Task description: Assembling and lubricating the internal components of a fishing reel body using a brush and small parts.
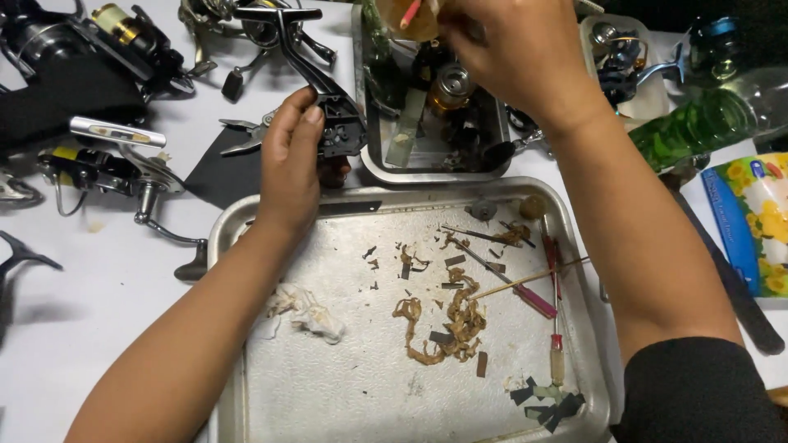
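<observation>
Packet [753,221]: flat, blue with yellow flowers, at the right edge of the table.
Bottle [698,123]: green plastic, lying just behind the packet.

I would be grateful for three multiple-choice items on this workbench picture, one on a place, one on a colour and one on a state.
1. Where does the crumpled tissue lie?
A. in the large metal tray
B. on the black cloth
C. in the green bottle

2. What colour is the bottle at the right?
A. red
B. green
C. white

3. What is the left hand doing?
A. lying flat and empty
B. gripping a black fishing reel body
C. holding pliers

Answers: 1 A, the tissue rests on the tray floor at its left side. 2 B, the bottle is clear green. 3 B, the fingers curl round the reel body above the tray's far rim.
</observation>
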